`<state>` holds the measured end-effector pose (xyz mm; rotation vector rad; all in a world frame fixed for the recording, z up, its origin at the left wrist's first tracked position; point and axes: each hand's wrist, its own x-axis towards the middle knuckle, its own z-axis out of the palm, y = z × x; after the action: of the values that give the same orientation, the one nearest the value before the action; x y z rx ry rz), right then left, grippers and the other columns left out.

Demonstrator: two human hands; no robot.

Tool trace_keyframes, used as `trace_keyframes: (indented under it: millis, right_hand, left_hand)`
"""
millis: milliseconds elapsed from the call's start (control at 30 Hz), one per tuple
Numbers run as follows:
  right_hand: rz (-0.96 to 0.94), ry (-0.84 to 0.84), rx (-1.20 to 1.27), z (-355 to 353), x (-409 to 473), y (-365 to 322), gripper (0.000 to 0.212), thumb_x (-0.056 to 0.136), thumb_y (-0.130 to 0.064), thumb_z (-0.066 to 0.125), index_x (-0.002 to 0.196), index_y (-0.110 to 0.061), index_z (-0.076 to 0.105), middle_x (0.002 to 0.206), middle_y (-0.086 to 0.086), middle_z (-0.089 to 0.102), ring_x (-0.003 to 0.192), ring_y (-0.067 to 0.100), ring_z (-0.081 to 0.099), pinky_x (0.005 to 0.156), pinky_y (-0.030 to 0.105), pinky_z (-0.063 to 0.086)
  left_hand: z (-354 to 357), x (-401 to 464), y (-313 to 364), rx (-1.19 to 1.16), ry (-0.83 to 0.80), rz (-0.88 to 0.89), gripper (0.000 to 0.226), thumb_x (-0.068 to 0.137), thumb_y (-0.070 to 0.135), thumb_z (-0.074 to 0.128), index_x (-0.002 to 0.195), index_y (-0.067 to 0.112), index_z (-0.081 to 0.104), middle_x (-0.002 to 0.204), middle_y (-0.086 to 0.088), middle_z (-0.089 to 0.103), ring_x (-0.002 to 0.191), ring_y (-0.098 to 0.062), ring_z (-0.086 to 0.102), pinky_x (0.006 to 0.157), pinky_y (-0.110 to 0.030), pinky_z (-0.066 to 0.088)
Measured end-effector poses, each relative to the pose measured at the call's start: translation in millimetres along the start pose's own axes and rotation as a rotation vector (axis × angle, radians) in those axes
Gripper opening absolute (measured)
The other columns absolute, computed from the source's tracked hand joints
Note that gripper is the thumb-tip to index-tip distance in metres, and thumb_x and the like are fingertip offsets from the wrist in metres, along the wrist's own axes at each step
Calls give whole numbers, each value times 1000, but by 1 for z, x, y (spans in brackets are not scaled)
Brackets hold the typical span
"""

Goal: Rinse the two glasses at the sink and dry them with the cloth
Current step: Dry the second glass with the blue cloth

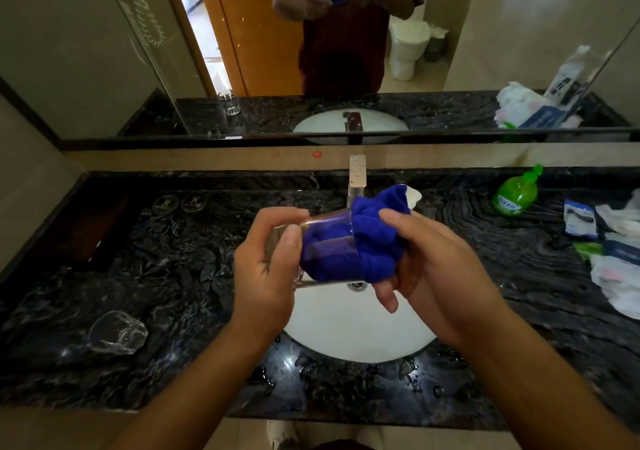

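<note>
held above the sink: glass on its side, long axis left-right, mouth toward the right. left hand gripping its base end. right hand clutching blue cloth stuffed inside. second glass on the table, left of sink.

Glass being held sideways over sink by left hand. Blue cloth being gripped by right hand, stuffed into glass mouth. Second glass lying on countertop, left.
</note>
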<state>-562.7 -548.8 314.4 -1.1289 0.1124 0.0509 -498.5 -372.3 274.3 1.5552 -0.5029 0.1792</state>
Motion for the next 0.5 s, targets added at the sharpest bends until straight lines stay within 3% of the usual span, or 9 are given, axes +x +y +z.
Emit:
trace_keyframes:
  millis: [67,133,200,267,333,400,500]
  right_hand:
    - [-44,-9,-171,3,-5,3,30,92,-29,57,105,-3,66,63,19,54,43,22,47,42,30,39]
    - [-104,-68,-362,5,-10,7,24,93,-24,55,105,-7,68,56,24,51,40,19,46,43,30,36]
    - [-186,-144,-568,5,-12,9,20,92,-17,57,103,-8,72,53,19,54,41,14,49,45,26,38]
    - [-343,-224,-842,0,-11,5,13,89,-19,62,91,-9,70,60,4,57,51,7,51,50,23,39]
    - [-552,-334,-1213,-4,-11,-1,12,87,-29,64,90,-18,69,74,-11,53,62,3,45,56,22,35]
    - [-691,-394,-1545,-5,-11,-6,15,84,-33,64,96,-26,71,83,-7,54,66,10,48,57,25,33]
    - [-880,-410,-1756,-5,-10,-11,9,82,-25,65,88,-24,72,83,1,56,66,21,52,59,26,28]
  left_hand:
    - [0,1,4,-38,35,-70,23,94,36,46,98,22,64,82,-1,68,69,-14,63,57,-31,53]
    - [-1,5,9,-119,9,-217,33,90,44,48,89,17,67,77,-11,64,61,-32,57,45,-47,45]
    - [-5,9,12,-189,-84,-370,39,83,49,54,87,13,67,78,-23,60,58,-39,52,40,-47,43]
    - [-8,10,12,-244,-180,-513,43,76,51,59,89,10,68,81,-20,62,65,-33,55,49,-34,46]
    - [-10,9,8,-280,-240,-644,44,72,52,63,88,12,70,81,-20,60,67,-30,52,57,-31,41]
    - [-10,8,1,-330,-251,-750,36,69,50,67,84,17,71,72,-17,58,64,-27,48,58,-33,31]
    - [-13,6,-11,-427,-293,-850,31,78,45,69,83,15,67,67,-10,50,60,-22,43,53,-36,20]
